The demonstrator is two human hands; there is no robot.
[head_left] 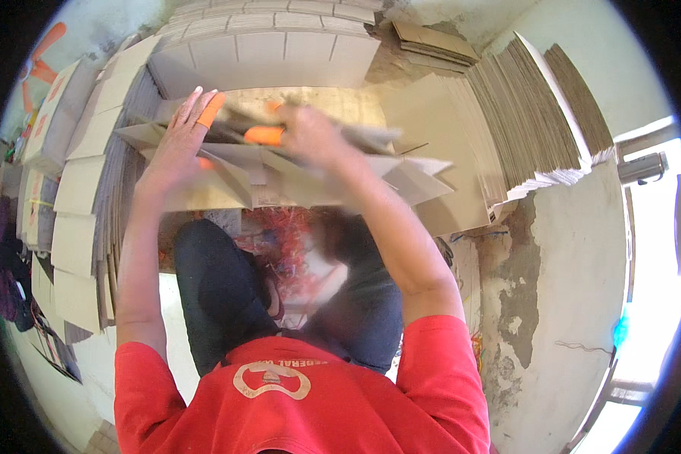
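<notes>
My left hand (175,144) is at the left end of a cardboard divider (238,160), fingers stretched out and thumb apart. Orange covers wrap some of its fingers. Smeared by motion, my right hand (310,140) hovers over the middle of the divider, its orange-covered fingers pointing left; whether they grip a strip cannot be made out. The divider is made of slotted cardboard strips crossing each other, with pointed ends sticking out at the right (431,170). It lies over a light wooden board (333,98) in front of my knees.
Stacks of cut cardboard strips stand at the back (280,49) and along the left (79,200). Flat cardboard sheets (431,129) lie on the right, beside an upright stack (522,113) by the wall. Orange scraps (287,250) litter the floor between my legs.
</notes>
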